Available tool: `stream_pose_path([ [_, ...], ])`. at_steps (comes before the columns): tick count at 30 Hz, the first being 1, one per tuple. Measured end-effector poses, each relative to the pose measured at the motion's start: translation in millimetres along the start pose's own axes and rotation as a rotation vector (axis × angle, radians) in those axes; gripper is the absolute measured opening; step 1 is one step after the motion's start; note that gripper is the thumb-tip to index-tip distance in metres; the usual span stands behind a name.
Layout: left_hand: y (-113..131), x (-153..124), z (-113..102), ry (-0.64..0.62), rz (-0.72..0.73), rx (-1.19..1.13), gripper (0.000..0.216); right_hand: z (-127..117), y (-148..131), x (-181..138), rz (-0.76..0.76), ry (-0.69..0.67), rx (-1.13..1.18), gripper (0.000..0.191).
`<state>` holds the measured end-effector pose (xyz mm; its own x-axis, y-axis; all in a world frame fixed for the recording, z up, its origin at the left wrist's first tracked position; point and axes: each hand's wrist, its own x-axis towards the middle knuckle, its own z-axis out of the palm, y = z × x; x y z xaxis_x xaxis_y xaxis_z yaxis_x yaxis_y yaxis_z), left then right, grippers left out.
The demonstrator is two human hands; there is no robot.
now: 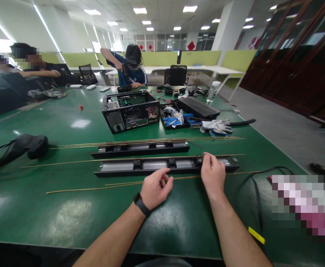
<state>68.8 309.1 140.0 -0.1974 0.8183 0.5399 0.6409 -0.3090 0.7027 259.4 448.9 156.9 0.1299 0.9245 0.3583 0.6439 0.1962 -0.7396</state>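
A black channel-shaped rail [151, 172] with several dark blocks inside lies across the green table in front of me. My right hand [213, 175] is over its right part, fingertips pinched at a thin brass-coloured rod [76, 162] that runs along the rail's far edge. My left hand [156, 188], with a dark watch [141, 204] on the wrist, hovers at the rail's near edge. Its fingers are loosely bent and apart, with nothing visible in them. Just below it pass more thin rods [76, 191]. A second black rail [140, 149] lies behind, with several rods along it.
An open black computer case [131, 111] stands beyond the rails. Right of it are a tray of gloves [173, 116], a black panel [197, 107], loose gloves [216, 127] and a bottle [213, 91]. A black strap [258, 200] lies at right. Other people work across the table.
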Motion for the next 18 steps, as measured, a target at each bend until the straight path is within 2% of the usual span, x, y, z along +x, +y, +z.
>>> stream_pose_path([
  [5,1.6,-0.3,-1.0,-0.019,-0.022,-0.02,0.027,-3.0,2.3,5.3,0.047,0.036,-0.025,0.059],
  [12,2.5,-0.5,-1.2,-0.019,-0.031,-0.039,0.027,-11.6,8.4,19.3,0.192,0.099,-0.048,0.06],
  [18,-0.1,-1.0,2.1,-0.032,-0.032,-0.034,0.03,-14.0,23.1,36.0,0.237,0.173,-0.103,0.065],
])
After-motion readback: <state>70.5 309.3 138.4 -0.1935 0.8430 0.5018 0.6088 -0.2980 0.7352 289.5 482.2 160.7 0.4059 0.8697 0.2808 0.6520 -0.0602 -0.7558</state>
